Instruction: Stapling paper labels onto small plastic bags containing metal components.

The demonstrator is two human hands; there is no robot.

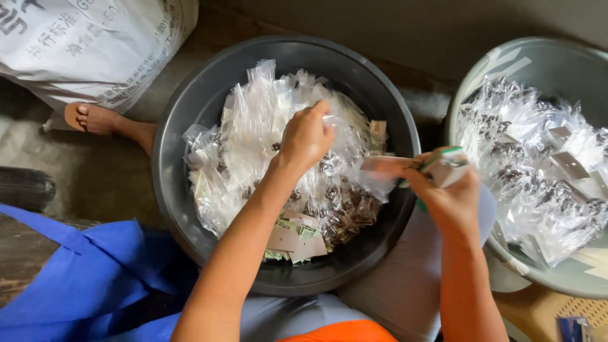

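Head view: left hand (308,134) pinches crinkly clear bags (253,126) heaped in a round dark basin (190,107). Right hand (451,190), closed, grips a small clear packet (380,172) over the basin's rim, beside a pale tub (506,57) of glossy packets.

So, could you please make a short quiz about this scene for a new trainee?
1. True or false: the left hand reaches into the dark basin.
2. What fills both basins?
3. The right hand is: A) empty B) holding a small packet C) on the floor

Key:
1. True
2. Small clear plastic bags; the grey basin holds them too
3. B
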